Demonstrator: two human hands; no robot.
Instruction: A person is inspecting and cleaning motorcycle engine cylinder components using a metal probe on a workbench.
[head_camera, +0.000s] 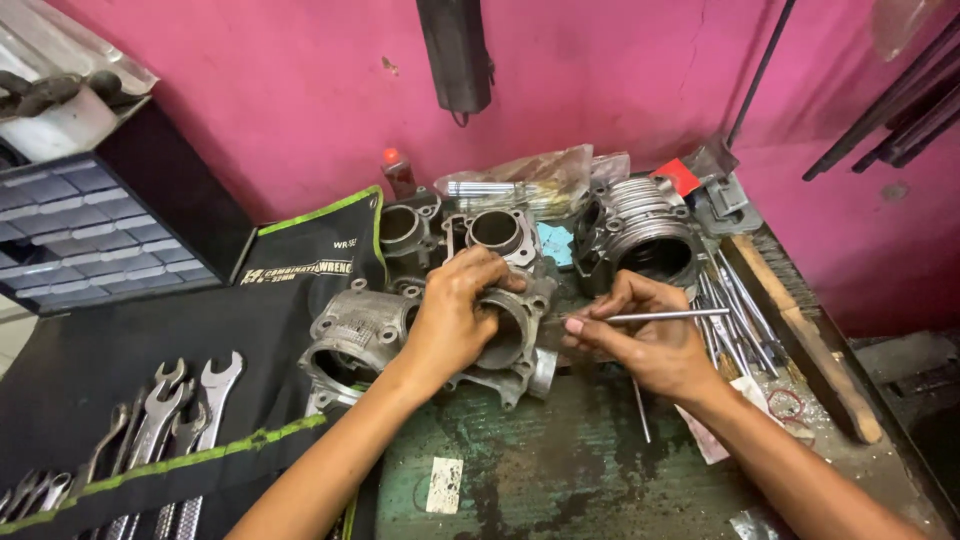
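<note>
Dull grey engine cylinders (505, 335) lay on a worn green bench top (560, 470), against a bright pink wall (300, 90). Left of the cylinders, a black tool roll (150, 350) edged in lime green held silver spanners (175, 410); behind them stood a red-capped bottle (398, 172).

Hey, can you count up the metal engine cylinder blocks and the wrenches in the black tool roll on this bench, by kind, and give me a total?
Grey metal engine cylinder blocks: 5, one gripped by the left hand
Silver open-end wrenches in the black tool roll: about 7 visible; the edge crops more
Total: about 12
</note>
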